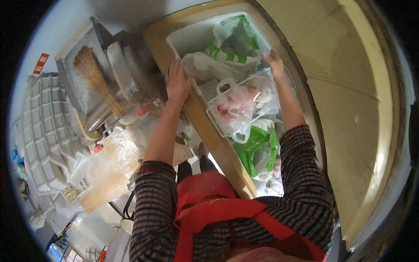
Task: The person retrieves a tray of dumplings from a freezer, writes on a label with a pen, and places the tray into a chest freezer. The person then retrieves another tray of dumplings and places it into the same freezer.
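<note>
An open chest freezer (216,144) lies before me, with bags inside it. My left hand (178,80) rests spread on its near left rim, holding nothing. My right hand (275,64) is over the far side of the opening, fingers apart, near the wire basket's far end. The white wire basket (215,122) hangs across the opening and bears a knotted clear plastic bag (237,104) with pinkish contents. Green-and-white bags (242,39) lie in the upper part of the freezer, and another green bag (253,147) lies below the basket.
The raised freezer lid (340,82) stands at the right. To the left are a straw brush (93,73) on a metal surface, a floured wooden board (104,173) and stacked white gridded trays (45,124). A red apron covers my front.
</note>
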`<state>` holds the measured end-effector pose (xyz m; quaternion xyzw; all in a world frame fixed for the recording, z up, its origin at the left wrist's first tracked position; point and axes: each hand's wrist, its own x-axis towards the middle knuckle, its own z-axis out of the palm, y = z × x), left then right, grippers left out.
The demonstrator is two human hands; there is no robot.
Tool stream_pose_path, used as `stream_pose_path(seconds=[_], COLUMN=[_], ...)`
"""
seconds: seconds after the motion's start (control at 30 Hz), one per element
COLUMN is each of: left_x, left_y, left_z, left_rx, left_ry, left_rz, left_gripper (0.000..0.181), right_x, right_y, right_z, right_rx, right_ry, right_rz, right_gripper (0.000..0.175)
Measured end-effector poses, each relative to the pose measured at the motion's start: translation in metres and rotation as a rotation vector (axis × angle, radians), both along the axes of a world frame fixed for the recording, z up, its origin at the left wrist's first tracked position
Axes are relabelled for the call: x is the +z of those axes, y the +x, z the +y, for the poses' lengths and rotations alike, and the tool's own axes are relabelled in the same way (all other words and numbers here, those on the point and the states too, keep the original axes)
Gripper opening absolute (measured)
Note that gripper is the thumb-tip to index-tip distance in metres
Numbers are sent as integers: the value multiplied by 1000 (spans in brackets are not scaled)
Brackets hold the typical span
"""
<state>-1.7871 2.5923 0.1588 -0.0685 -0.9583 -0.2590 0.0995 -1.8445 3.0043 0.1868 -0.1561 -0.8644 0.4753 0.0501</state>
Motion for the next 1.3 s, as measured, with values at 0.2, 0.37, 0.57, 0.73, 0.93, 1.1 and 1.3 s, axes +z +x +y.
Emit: stream_pose_path(seconds=[0.2,0.37,0.57,0.73,0.93,1.1,1.3], left_x=[-2,7,5,6,12,10,10], left_y=[-15,-18,-19,-20,-20,-21,-22], left_z=[-4,-3,-5,-7,-6,-4,-3], left_rx=[-39,-55,-68,-69,-71,-66,-56], left_ry=[22,24,31,15,37,55,29], left_rz=[96,78,24,-5,-11,1,-18], left_gripper=[59,61,63,65,65,64,63], right_x=[-106,-197,-277,-270,-174,-111,-184], right_y=[-127,-155,-107,-83,-103,-141,-153], right_z=[6,-47,-126,-132,-155,-141,-180], right_rx=[-55,576,949,1315,1109,807,951], right_ry=[148,-3,747,1070,1031,1086,340], right_rz=[-159,-329,-1061,-1008,-801,-299,-439], right_gripper=[106,115,68,54,36,54,114])
